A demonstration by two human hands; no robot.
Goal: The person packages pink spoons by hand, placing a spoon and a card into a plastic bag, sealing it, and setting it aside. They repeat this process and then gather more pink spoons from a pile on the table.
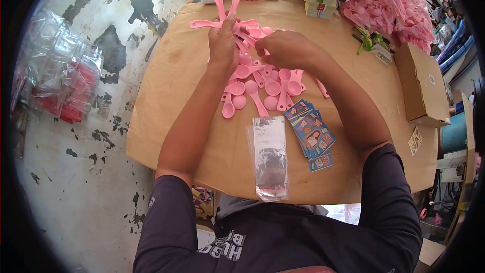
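Mostly smooth, round-bowled pink plastic spoons (pixel 251 88) around both bare hands (pixel 224 46) (pixel 287 49).

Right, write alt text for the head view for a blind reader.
A person's left hand holds a bunch of pink plastic scoops, the right hand beside it, at a scattered pile of scoops on a brown table. Nearer the body lie clear plastic sleeves and blue printed cards.

Left hand (pixel 224 45) hides parts of spoons (pixel 219 6); print on cards (pixel 312 134) too small.
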